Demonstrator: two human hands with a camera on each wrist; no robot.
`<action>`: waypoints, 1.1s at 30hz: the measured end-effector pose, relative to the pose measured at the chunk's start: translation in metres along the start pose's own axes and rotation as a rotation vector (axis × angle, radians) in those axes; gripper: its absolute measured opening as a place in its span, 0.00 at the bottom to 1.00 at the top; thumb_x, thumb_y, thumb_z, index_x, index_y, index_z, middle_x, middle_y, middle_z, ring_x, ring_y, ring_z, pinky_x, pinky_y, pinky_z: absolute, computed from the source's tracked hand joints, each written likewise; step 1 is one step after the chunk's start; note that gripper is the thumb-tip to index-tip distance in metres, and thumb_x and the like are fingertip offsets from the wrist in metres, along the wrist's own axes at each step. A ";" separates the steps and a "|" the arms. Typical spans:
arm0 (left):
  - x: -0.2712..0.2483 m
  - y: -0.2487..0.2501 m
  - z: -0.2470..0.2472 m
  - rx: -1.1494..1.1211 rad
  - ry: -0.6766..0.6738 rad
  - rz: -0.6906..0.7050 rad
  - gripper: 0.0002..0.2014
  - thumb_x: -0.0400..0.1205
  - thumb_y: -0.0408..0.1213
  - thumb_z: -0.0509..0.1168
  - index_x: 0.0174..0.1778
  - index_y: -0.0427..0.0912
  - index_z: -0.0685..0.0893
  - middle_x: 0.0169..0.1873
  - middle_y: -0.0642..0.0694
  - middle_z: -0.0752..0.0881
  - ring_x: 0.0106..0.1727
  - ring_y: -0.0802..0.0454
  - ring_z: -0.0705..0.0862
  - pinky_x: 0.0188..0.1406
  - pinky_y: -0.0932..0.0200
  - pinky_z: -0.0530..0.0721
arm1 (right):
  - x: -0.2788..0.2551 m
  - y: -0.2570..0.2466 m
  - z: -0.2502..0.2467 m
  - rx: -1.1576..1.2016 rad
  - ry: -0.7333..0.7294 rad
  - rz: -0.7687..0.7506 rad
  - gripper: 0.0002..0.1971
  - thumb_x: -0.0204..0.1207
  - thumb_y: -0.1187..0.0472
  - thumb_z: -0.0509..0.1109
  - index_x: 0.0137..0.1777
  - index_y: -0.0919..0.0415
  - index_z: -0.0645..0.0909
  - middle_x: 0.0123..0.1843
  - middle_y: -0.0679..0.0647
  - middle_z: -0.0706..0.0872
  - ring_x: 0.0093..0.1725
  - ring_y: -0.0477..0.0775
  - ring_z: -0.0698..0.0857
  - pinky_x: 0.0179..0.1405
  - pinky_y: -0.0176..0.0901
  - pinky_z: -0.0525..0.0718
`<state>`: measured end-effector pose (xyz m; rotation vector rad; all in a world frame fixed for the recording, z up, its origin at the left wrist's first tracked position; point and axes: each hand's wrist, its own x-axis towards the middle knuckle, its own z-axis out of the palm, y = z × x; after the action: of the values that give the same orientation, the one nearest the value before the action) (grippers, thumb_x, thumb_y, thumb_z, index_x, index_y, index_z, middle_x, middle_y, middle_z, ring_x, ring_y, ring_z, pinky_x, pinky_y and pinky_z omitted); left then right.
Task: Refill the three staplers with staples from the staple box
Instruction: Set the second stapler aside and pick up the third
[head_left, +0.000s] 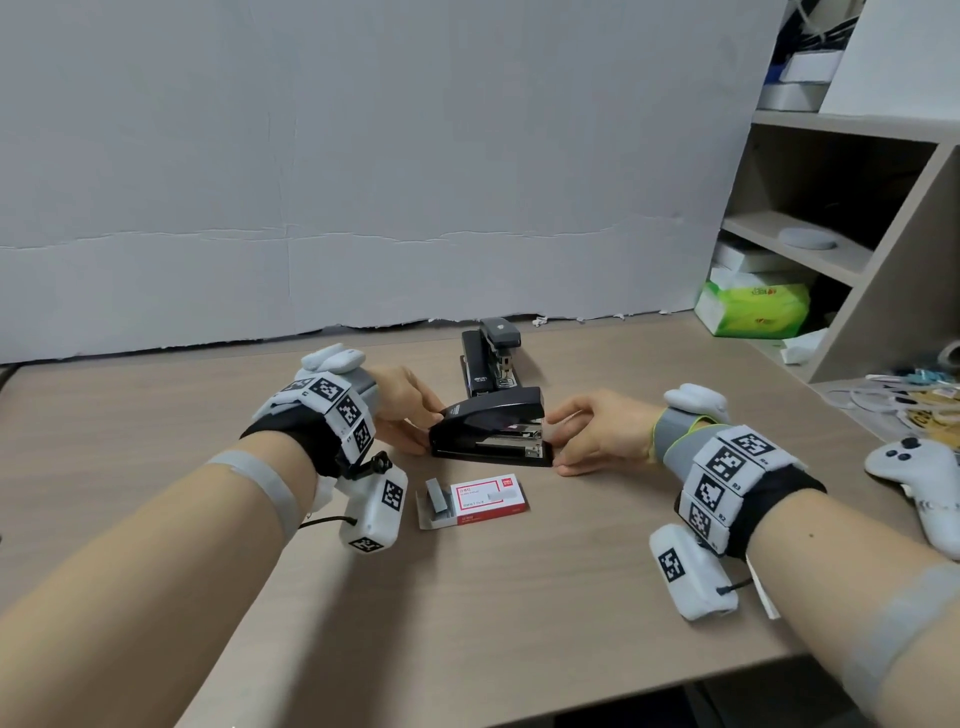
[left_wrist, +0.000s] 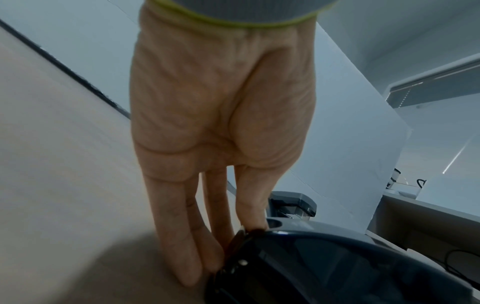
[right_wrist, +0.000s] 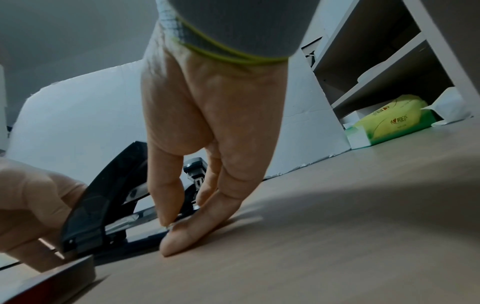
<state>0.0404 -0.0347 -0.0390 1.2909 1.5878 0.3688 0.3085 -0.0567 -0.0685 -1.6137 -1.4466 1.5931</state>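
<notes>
A black stapler (head_left: 491, 428) lies mid-table with its cover tilted up and the metal magazine showing. My left hand (head_left: 425, 429) pinches its rear end, thumb on top and fingers low; the left wrist view shows those fingers (left_wrist: 207, 253) against the stapler's hinge end (left_wrist: 324, 271). My right hand (head_left: 558, 441) is at the front end. In the right wrist view its index tip and thumb (right_wrist: 168, 228) meet on the magazine's front (right_wrist: 145, 216). The red and white staple box (head_left: 488, 498) lies nearer me, tray slid out with grey staples (head_left: 436, 500). A black stapler (head_left: 475, 369) and a grey one (head_left: 500, 340) stand behind.
A white board (head_left: 363, 182) closes off the back of the table. At right are a shelf unit (head_left: 841, 249), a green tissue pack (head_left: 753, 306), loose cables and small items (head_left: 893, 400) and a white game controller (head_left: 919, 483). Bare tabletop (head_left: 467, 597) lies near me.
</notes>
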 end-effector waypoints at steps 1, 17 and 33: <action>0.001 0.001 0.000 0.019 0.004 0.007 0.08 0.80 0.23 0.67 0.51 0.33 0.90 0.47 0.31 0.91 0.47 0.37 0.91 0.52 0.42 0.89 | -0.002 -0.001 -0.004 -0.038 0.028 0.013 0.24 0.68 0.83 0.72 0.61 0.65 0.78 0.48 0.58 0.83 0.45 0.61 0.89 0.47 0.55 0.91; -0.005 0.002 -0.001 0.147 0.016 0.280 0.15 0.80 0.20 0.64 0.53 0.41 0.90 0.54 0.39 0.91 0.60 0.44 0.87 0.64 0.48 0.84 | -0.019 -0.007 0.002 -0.222 0.108 -0.076 0.15 0.74 0.66 0.77 0.58 0.60 0.78 0.37 0.64 0.81 0.25 0.58 0.83 0.28 0.50 0.89; -0.006 0.031 0.058 0.688 0.074 0.623 0.21 0.77 0.41 0.73 0.67 0.50 0.80 0.48 0.53 0.83 0.50 0.50 0.82 0.51 0.57 0.77 | -0.026 0.011 -0.023 -0.536 0.226 -0.114 0.04 0.75 0.68 0.74 0.45 0.60 0.82 0.39 0.61 0.87 0.21 0.50 0.81 0.20 0.39 0.84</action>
<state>0.1050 -0.0475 -0.0388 2.3379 1.3831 0.2494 0.3389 -0.0750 -0.0614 -1.8753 -1.9004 0.9653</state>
